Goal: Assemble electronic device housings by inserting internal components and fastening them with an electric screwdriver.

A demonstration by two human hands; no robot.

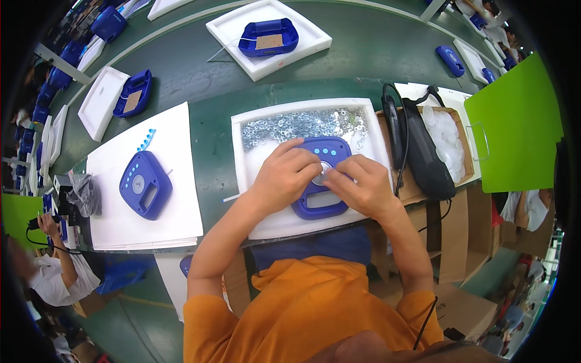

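Note:
A blue plastic housing (327, 212) with light-blue buttons and a round silver centre lies on a white foam tray (266, 227) in front of me. Over its left half, my left hand (289, 173) has its fingers closed at the silver centre. My right hand (364, 184) meets it there from the other side, thumb and fingers pinched together. Whatever small part sits between the fingertips is too small to make out. Behind the housing, many small metal nuts or washers (290, 128) fill the tray's far part.
A similar blue housing (158, 181) and light-blue button pieces (146, 140) lie on white sheets at left. At right stand a black pouch (428, 151), a carton of clear plastic parts (446, 136) and a green panel (514, 127). Beyond, foam trays (315, 43) carry open blue shells (269, 27).

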